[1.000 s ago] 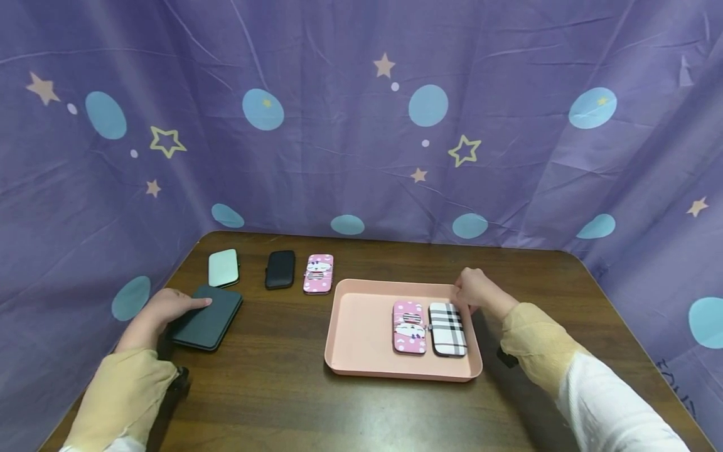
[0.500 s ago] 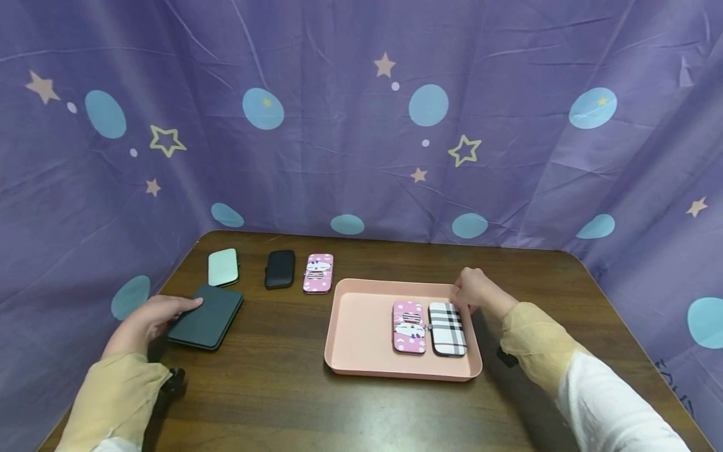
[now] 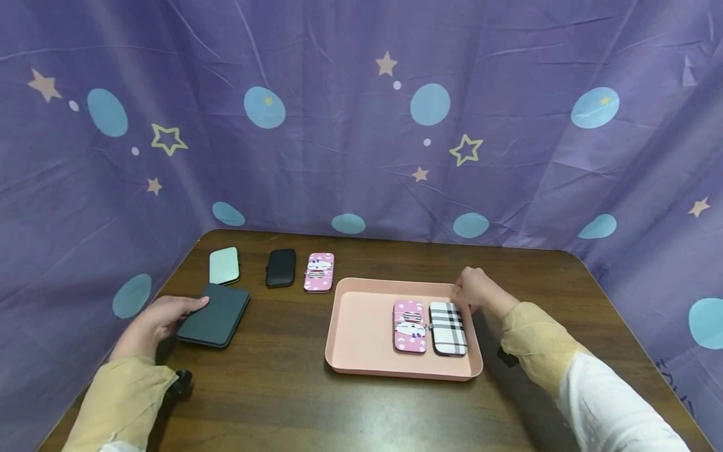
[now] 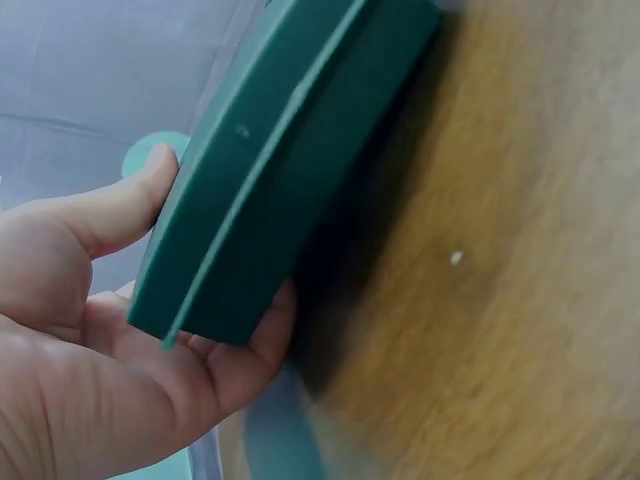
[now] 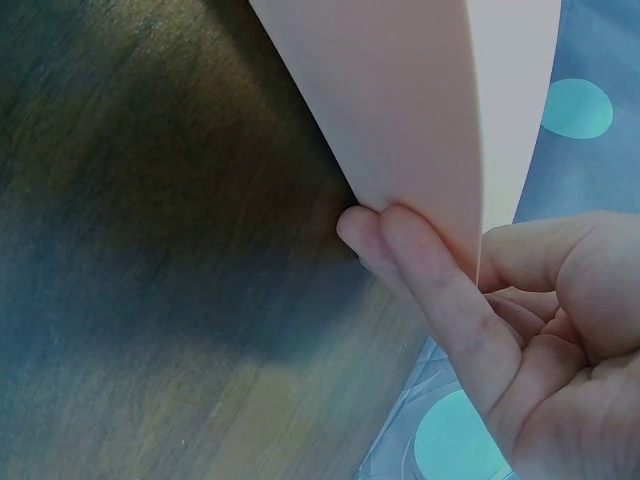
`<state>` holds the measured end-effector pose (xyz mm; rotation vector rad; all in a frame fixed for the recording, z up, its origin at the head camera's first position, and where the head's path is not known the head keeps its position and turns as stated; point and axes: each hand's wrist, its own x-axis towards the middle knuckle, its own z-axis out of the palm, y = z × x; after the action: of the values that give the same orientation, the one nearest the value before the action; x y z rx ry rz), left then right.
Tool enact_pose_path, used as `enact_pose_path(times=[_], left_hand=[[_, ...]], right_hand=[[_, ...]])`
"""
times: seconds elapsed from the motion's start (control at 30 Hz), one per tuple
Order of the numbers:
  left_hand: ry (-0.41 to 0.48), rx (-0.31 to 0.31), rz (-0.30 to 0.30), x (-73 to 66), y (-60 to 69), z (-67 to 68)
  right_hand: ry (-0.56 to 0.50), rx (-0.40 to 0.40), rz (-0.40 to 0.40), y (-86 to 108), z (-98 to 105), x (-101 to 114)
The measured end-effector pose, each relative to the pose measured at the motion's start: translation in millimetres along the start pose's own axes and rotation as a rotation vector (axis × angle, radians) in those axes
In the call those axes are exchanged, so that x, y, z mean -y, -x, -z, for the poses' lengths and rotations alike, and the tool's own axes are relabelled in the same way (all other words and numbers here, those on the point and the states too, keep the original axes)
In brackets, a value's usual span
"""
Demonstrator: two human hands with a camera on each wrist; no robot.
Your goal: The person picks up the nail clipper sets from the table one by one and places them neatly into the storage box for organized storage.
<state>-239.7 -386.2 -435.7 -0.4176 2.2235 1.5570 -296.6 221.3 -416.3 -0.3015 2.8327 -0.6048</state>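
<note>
At the left of the table, my left hand (image 3: 155,323) holds a flat, square dark green case (image 3: 214,316). Its thumb lies on the top face and its other fingers curl beneath, as the left wrist view shows around the green case (image 4: 255,170). My right hand (image 3: 479,290) pinches the far right corner of a pink tray (image 3: 361,375); in the right wrist view, fingertips press the outside of the tray wall (image 5: 400,110) and the thumb is on the inner side. Inside the tray lie a pink cat-print case (image 3: 410,326) and a plaid case (image 3: 449,329).
Along the back of the table (image 3: 271,389) lie a mint case (image 3: 224,265), a black case (image 3: 280,268) and another pink cat-print case (image 3: 319,272). A purple curtain (image 3: 339,157) with stars and dots encloses the back and sides.
The green case has shifted slightly to the right with my left hand, whose thumb now sits nearer the case's left edge. My right hand and the tray stay in place.
</note>
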Motion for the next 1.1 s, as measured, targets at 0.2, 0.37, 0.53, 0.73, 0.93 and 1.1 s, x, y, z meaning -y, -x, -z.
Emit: enact_pose_path(times=[0.2,0.37,0.53,0.73,0.93,1.1], left_hand=[[0.145,0.007,-0.023,-2.4,-1.3,-10.7],[0.336,-0.006,-0.04,-16.8,2.9,-21.2],[0.473,-0.068,-0.011,-34.4,10.6,-29.3],[0.508,-0.093,-0.019,-50.8,18.9,-38.2],[0.499,-0.072,-0.05,-64.3,25.4,-45.8],[0.562,-0.02,-0.091,-76.5,31.2,-54.3]], right_hand=[[0.011,-0.003,0.012,-0.3,-0.3,-0.9],[0.02,-0.008,0.028,-0.6,-0.2,-2.2],[0.014,-0.008,0.028,-0.3,-0.2,-2.2],[0.048,-0.029,0.065,1.0,0.2,-1.3],[0.076,-0.037,0.087,1.8,1.2,-0.8],[0.074,-0.026,0.074,1.1,0.7,-0.7]])
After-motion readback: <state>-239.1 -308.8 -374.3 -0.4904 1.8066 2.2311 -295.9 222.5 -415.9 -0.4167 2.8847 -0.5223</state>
